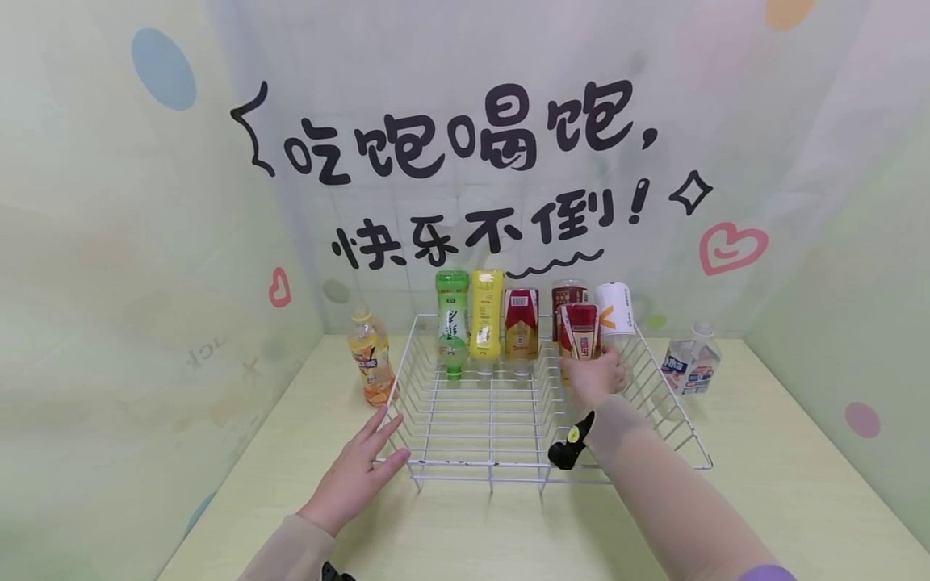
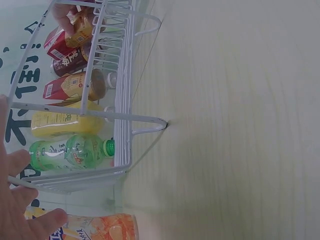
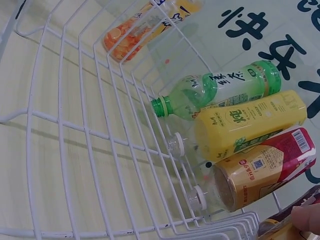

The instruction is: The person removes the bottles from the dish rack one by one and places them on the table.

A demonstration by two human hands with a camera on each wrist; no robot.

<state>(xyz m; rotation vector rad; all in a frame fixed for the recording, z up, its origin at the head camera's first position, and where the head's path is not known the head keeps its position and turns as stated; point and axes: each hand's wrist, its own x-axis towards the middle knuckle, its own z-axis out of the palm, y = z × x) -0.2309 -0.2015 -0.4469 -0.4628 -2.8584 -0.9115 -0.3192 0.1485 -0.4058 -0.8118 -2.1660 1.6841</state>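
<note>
My right hand (image 1: 597,378) grips a red-and-gold bottle (image 1: 580,324) in the right-hand section of a white wire basket (image 1: 465,463). Behind that bottle stand a dark red one (image 1: 568,290) and a white one (image 1: 616,308). In the left-hand section, a green bottle (image 3: 225,90), a yellow bottle (image 3: 250,125) and another red-and-gold bottle (image 3: 265,167) stand in a row at the back, caps down. My left hand (image 1: 356,476) touches the basket's front left corner with spread fingers.
Outside the basket on the left stands an orange drink bottle (image 1: 372,367). A clear bottle with a blue-and-white label (image 1: 693,363) is on the right. The basket rests on a pale wood table (image 1: 465,541), with printed walls around it.
</note>
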